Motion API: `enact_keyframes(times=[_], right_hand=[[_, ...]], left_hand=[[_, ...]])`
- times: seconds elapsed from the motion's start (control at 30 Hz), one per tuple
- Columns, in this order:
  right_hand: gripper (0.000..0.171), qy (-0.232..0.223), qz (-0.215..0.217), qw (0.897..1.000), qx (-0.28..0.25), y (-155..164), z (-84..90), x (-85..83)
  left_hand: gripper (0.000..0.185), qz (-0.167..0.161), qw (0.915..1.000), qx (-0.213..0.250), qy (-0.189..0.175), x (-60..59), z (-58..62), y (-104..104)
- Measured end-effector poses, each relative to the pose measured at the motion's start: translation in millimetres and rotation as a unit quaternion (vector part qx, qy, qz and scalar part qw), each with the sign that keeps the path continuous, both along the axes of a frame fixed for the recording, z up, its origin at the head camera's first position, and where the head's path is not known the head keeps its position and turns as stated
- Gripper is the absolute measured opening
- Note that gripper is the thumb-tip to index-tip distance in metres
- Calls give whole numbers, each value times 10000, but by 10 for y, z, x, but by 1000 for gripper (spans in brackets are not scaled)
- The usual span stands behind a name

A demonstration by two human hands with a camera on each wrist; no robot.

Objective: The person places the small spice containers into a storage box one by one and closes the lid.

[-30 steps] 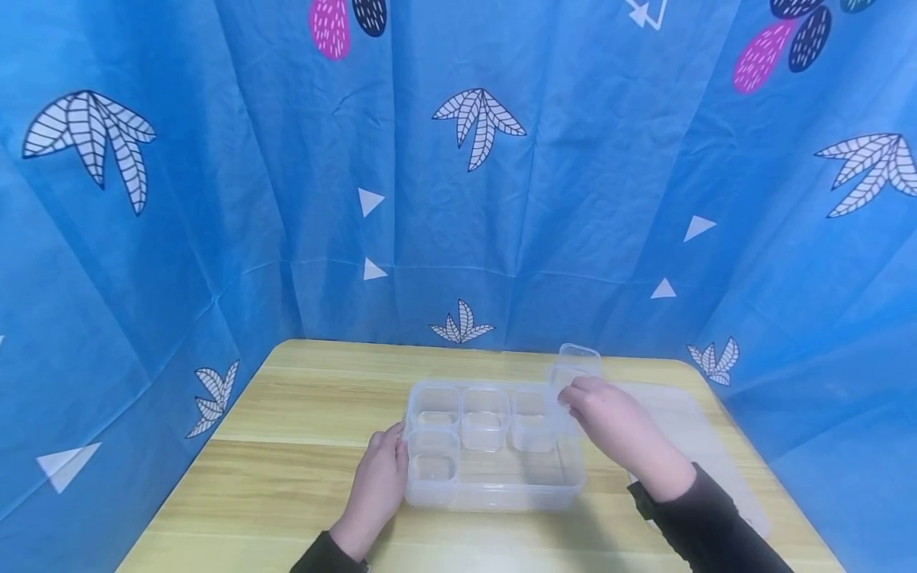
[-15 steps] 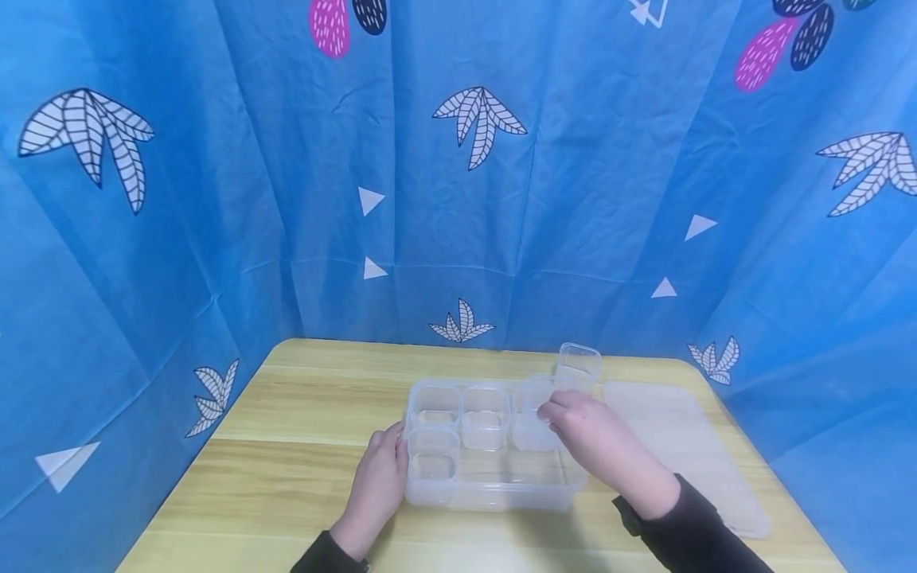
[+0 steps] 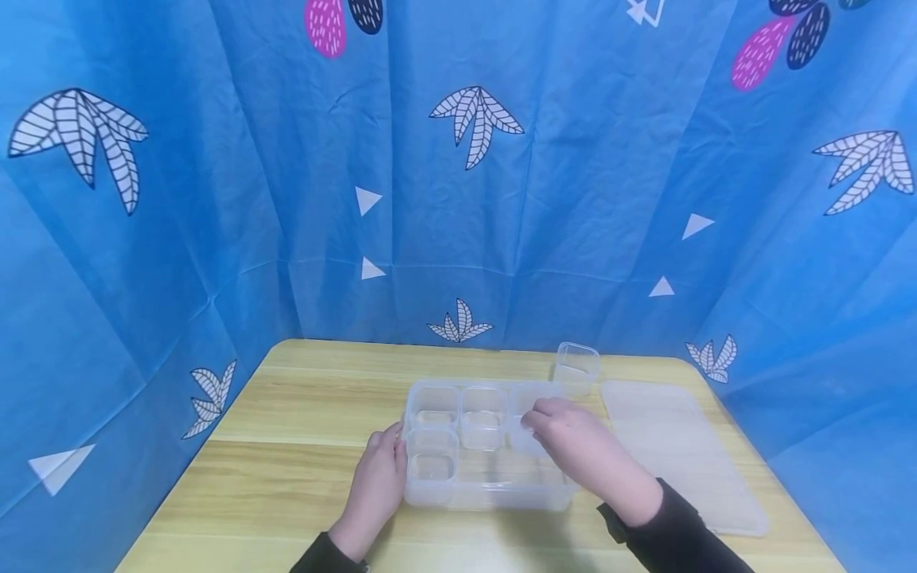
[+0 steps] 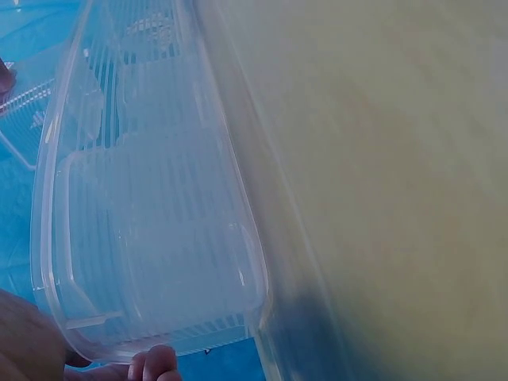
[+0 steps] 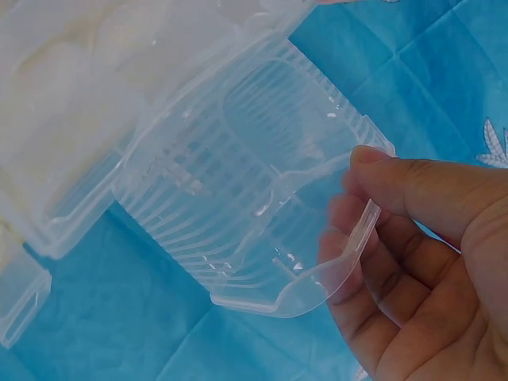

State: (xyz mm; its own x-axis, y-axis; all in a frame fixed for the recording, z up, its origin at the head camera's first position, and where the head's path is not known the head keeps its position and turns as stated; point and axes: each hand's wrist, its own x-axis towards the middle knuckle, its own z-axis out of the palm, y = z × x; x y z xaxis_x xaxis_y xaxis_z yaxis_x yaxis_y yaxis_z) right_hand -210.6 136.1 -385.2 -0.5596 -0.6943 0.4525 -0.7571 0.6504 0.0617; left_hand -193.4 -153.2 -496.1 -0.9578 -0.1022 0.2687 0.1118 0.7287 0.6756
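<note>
While the left hand (image 3: pixel 380 477) rests against the left end of the clear tray (image 3: pixel 494 497), its fingers lie fairly straight along the tray's wall, and in the left wrist view a fingertip shows at the tray's rounded corner (image 4: pixel 159 361). The tray sits on the wooden worktop (image 3: pixel 286 446), near its middle. Three small clear cups stand in the tray's far row side by side, and a fourth cup (image 3: pixel 432 465) stands in the near left corner, just beside the left hand.

The right hand (image 3: pixel 573 442) is over the right half of the tray and grips a small clear cup (image 3: pixel 526 434). In the right wrist view the thumb and fingers (image 5: pixel 413 190) pinch the cup's rim, with the ribbed cup (image 5: pixel 254 167) tilted and held clear of the tray below it. From the head view the held cup lies just right of the far row's middle cup; whether it touches the tray floor cannot be told.

Another lone cup (image 3: pixel 575 368) stands upright on the worktop beyond the tray's far right corner, apart from the tray. A flat clear lid (image 3: pixel 680 446) lies on the worktop to the right of the tray, near the right forearm's dark sleeve (image 3: pixel 673 533). A blue patterned cloth (image 3: pixel 458 199) hangs behind and around the worktop.
</note>
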Motion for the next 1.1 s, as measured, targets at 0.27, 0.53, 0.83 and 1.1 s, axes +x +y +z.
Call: enact_keyframes(times=[0.27, 0.53, 0.83, 1.1], right_hand=[[22, 31, 258, 9997, -4, -145, -93, 5], [20, -109, 312, 9994, 35, -283, -166, 6], [20, -183, 345, 9992, 99, -383, -196, 40], [18, -429, 363, 9981, 263, -474, -302, 38]], left_hand=[[39, 6, 10000, 10, -29, -11, -9, -4], [39, -7, 10000, 20, 8, -8, -13, -6], [39, -29, 10000, 63, 21, -6, -13, -4], [40, -21, 10000, 38, -40, 1, -6, -3]])
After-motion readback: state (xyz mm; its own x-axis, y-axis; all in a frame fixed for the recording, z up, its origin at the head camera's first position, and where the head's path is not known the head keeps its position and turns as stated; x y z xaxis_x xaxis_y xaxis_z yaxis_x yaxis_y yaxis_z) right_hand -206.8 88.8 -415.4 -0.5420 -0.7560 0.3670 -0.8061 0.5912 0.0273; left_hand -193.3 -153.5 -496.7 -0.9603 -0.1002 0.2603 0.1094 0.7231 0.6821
